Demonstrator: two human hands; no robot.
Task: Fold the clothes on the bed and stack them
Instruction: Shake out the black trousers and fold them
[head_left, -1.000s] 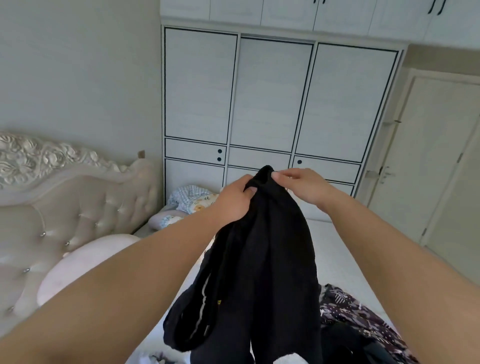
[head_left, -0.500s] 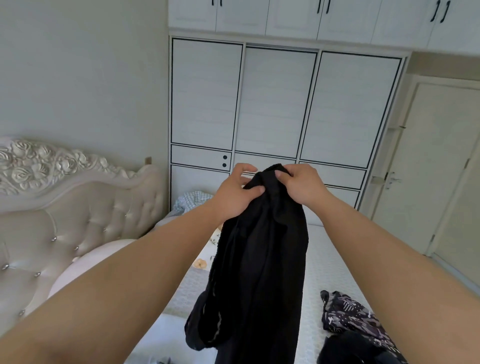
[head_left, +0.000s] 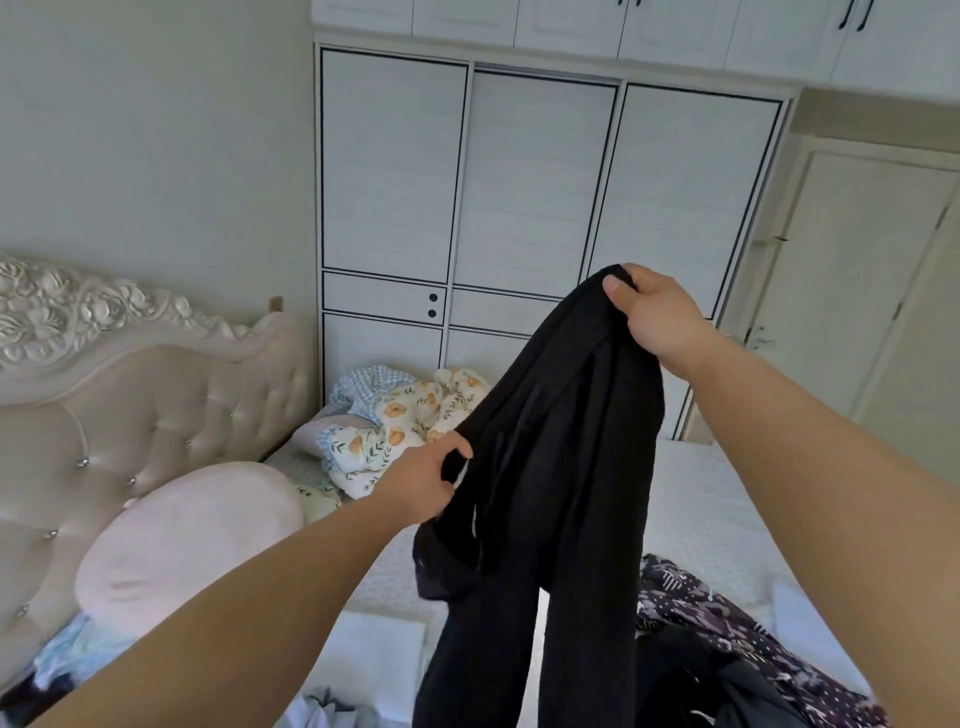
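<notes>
A black garment (head_left: 561, 467) hangs in the air over the bed (head_left: 696, 499), long and limp, its lower end running out of the bottom of the view. My right hand (head_left: 654, 317) grips its top edge, held high in front of the wardrobe. My left hand (head_left: 426, 488) grips its left edge lower down, about level with the bedding. A dark floral-print garment (head_left: 727, 623) lies crumpled on the bed at the lower right, with another dark piece (head_left: 727, 686) beside it.
A padded headboard (head_left: 130, 405) and a pink pillow (head_left: 187, 540) are on the left. A flowered quilt (head_left: 395, 431) is bunched at the far side. A white wardrobe (head_left: 519, 182) stands behind, a door (head_left: 857, 291) at right. Pale clothes (head_left: 332, 712) lie below.
My left hand has slid down from the garment's top to its left edge, and my right hand has moved right and up, spreading the garment. The view has tilted down.
</notes>
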